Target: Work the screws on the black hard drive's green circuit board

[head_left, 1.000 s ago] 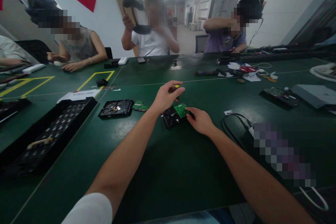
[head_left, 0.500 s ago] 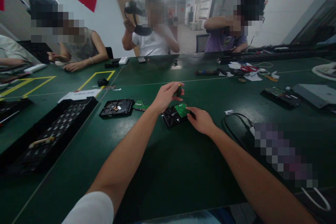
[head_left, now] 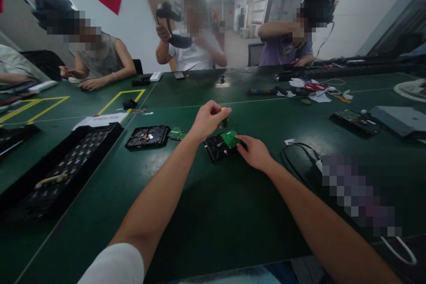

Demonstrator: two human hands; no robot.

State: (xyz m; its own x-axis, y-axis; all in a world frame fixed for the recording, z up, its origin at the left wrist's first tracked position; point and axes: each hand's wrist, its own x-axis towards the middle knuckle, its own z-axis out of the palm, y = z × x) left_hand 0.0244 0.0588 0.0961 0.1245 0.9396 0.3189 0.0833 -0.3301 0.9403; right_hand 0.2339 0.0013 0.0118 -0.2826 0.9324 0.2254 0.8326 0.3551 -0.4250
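A black hard drive [head_left: 216, 147] with a green circuit board [head_left: 229, 139] on top lies on the green table [head_left: 213, 213] in front of me. My left hand [head_left: 208, 120] is closed round the top of a small screwdriver [head_left: 225, 118] with a yellow cap, held upright over the board. My right hand [head_left: 254, 152] rests on the drive's right side, fingers pressed against its edge, holding it in place.
A second black drive [head_left: 147, 136] and a loose green board [head_left: 176, 133] lie to the left, beside a long black tray [head_left: 49, 173]. A black cable [head_left: 296, 155] curls at the right. More drives [head_left: 354, 122] sit far right. Three people sit across the table.
My left hand's fingers have shifted round the screwdriver's top and closed tighter on it. My right hand and the drive have stayed where they were.
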